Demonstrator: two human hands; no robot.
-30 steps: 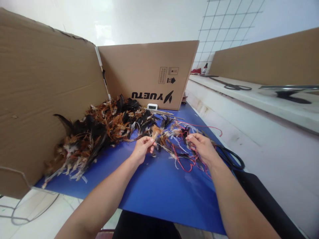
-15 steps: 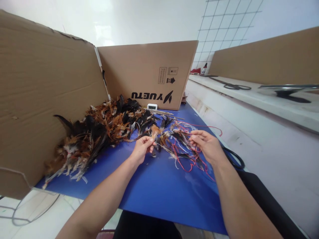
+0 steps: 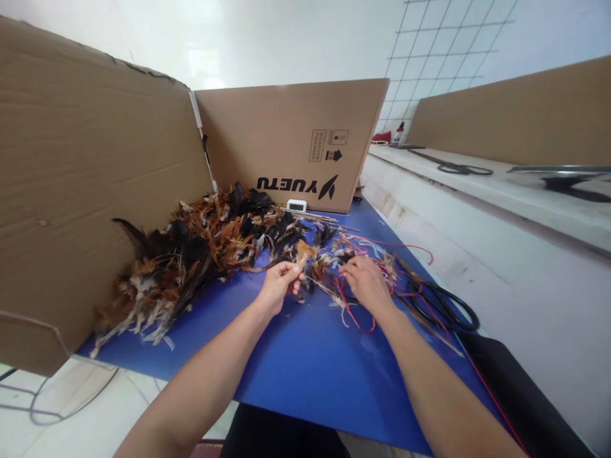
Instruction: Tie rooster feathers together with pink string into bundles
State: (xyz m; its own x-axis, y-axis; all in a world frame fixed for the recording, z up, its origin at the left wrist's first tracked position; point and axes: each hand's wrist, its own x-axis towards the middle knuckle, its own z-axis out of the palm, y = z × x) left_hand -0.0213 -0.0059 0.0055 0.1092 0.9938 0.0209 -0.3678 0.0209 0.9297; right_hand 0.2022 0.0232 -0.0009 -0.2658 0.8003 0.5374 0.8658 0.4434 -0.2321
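Note:
My left hand (image 3: 281, 284) is closed in a pinch, thumb against index finger. It grips the end of a thin pale stick (image 3: 321, 285), which slants down to the right over the blue table. My right hand (image 3: 366, 286) is just to the right, back upward, its fingers bent and drawn together over loose dark feathers (image 3: 344, 256). Whatever lies between those fingertips is hidden. Red string (image 3: 356, 318) loops beneath and beside the right hand. An orange-brown feather (image 3: 304, 251) lies just beyond the left hand.
A large heap of brown and black feathers (image 3: 224, 238) covers the table's left and back. Cardboard panels (image 3: 286, 140) wall the left and far sides. A small white digital clock (image 3: 296, 206) stands at the back. A coiled black cable (image 3: 443, 305) lies right; scissors (image 3: 465, 169) rest on the ledge.
My right hand has moved left, closer to the left hand, uncovering string, sticks and the black cable on the right. My left hand keeps its pinch on the stick. The view has shifted slightly.

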